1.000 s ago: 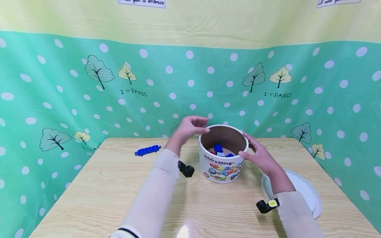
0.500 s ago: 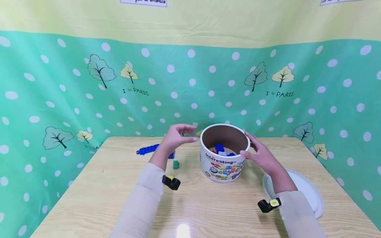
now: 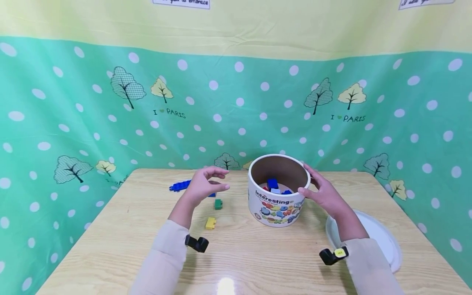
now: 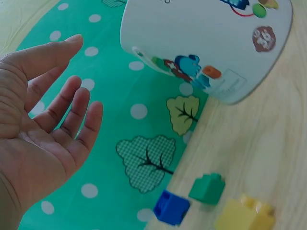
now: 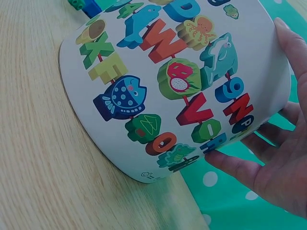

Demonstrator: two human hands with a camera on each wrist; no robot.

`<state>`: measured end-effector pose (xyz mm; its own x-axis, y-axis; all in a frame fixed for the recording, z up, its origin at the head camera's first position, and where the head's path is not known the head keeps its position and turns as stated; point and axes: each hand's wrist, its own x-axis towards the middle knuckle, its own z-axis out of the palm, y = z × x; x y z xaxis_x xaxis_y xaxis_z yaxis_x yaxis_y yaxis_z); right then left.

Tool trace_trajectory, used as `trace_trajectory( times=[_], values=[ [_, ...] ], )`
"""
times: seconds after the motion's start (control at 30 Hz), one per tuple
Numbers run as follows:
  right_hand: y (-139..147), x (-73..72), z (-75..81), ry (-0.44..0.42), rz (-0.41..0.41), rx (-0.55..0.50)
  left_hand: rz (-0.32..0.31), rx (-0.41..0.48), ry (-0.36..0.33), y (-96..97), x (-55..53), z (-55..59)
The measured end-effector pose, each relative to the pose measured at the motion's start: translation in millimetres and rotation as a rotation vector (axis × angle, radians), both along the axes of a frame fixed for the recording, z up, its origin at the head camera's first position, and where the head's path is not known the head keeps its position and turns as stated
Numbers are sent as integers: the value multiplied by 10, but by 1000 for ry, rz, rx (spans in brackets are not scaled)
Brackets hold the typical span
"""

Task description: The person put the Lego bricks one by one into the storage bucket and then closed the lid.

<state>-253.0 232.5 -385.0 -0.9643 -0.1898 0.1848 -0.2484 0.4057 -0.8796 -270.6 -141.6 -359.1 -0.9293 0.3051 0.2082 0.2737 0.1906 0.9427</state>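
Observation:
A white round bucket [image 3: 273, 211] with printed letters and pictures stands on the table, several blue, red and pale toy bricks [image 3: 272, 184] inside. My right hand [image 3: 323, 195] grips its right side, thumb at the front of the rim and fingers behind. Left of the bucket my left hand [image 3: 206, 185] hovers with fingers loosely bent and nothing in them. Beneath and beside it lie a green brick [image 3: 218, 204], a yellow brick [image 3: 210, 223] and a small blue brick [image 4: 171, 208], mostly hidden in the head view. A long blue studded piece [image 3: 179, 186] lies partly behind the left hand.
A white round lid [image 3: 383, 241] lies flat on the wooden table [image 3: 121, 241] at the right, partly under the right forearm. A green dotted cloth [image 3: 206, 119] hangs right behind the table's back edge.
My left hand has moved left and down, away from the bucket's rim. The green, yellow and small blue bricks have come into view from behind that arm. The right hand stays on the bucket.

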Motion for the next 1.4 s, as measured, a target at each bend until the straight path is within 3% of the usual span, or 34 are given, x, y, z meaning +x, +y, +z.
trace_trajectory(
  times=[0.13,0.37,0.53,0.87,1.13,1.4],
  values=[
    [1,5,-11,4,5,-5,18,5,-6,-119,0,-143],
    [4,5,7,4,-6,7,36,33,-30,-284,73,-246],
    [0,2,10,5,-2,4,30,2,-15,-381,129,-345],
    [-9,16,4,11,6,0,46,-49,-75,-537,202,-571],
    [-18,29,28,8,17,2,-137,-200,-133,-634,248,-668],
    [-17,4,4,0,3,1,-292,-277,-141,-677,209,-732]
  ],
)
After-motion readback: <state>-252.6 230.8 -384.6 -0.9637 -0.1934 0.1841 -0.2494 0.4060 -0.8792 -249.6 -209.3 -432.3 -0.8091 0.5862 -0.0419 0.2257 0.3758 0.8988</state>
